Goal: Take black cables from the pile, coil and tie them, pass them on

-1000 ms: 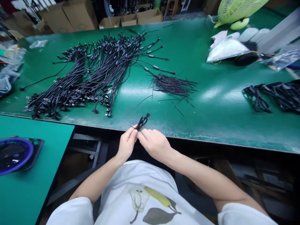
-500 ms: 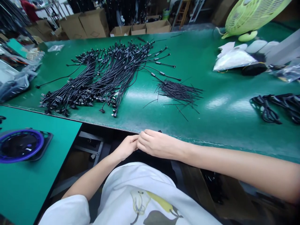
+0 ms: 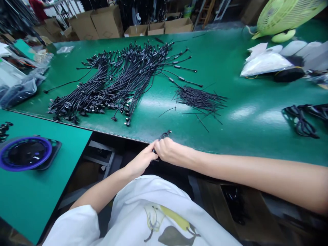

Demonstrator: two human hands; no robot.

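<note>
At the front edge of the green table (image 3: 246, 133), my left hand (image 3: 143, 158) and my right hand (image 3: 167, 150) meet, both closed on a coiled black cable (image 3: 164, 135). One loop and a connector end stick out above my right fist; the rest is hidden by the fingers. Beyond my hands lies a bunch of thin black twist ties (image 3: 201, 99), loosely spread. To the left is a large pile of short black cables (image 3: 115, 85) with connectors at both ends.
Bundled black cables (image 3: 302, 119) lie at the right. A white plastic bag (image 3: 266, 63) and a yellow-green fan (image 3: 287, 17) stand at the back right. On the lower table at left sits a purple-rimmed round dish (image 3: 25, 153). Cardboard boxes (image 3: 107, 22) are behind the table.
My right hand has turned into a tighter fist, and a cable loop now shows above it. My left hand stays close beside it. The camera view has shifted slightly.
</note>
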